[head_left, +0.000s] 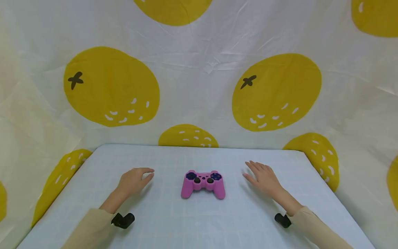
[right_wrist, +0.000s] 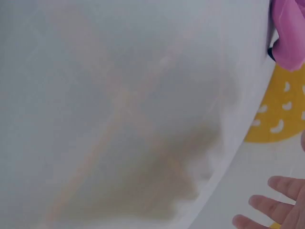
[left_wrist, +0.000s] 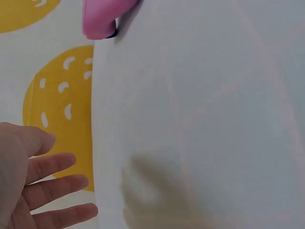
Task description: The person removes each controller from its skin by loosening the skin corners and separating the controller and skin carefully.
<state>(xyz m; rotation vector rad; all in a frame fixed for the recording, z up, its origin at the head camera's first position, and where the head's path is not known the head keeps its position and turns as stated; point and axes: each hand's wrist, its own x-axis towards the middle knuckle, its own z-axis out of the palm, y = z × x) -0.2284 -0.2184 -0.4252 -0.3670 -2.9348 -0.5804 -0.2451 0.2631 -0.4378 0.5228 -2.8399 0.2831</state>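
Observation:
A pink game controller (head_left: 203, 183) with dark sticks and buttons lies in the middle of the pale blue table (head_left: 199, 221). My left hand (head_left: 135, 180) rests palm down on the table to the controller's left, fingers loosely bent and holding nothing. To the controller's right, my right hand (head_left: 262, 175) lies flat with straight, spread fingers. Neither hand touches the controller. The left wrist view shows my left hand's (left_wrist: 33, 186) spread fingers and a pink corner of the controller (left_wrist: 97, 19). In the right wrist view only fingertips (right_wrist: 274, 202) and a controller edge (right_wrist: 290, 33) show.
A white cloth with large yellow fruit prints (head_left: 273, 91) hangs behind and to both sides of the table. Black wrist cameras (head_left: 123, 220) sit on both beige sleeves. The table's back edge runs just beyond the controller.

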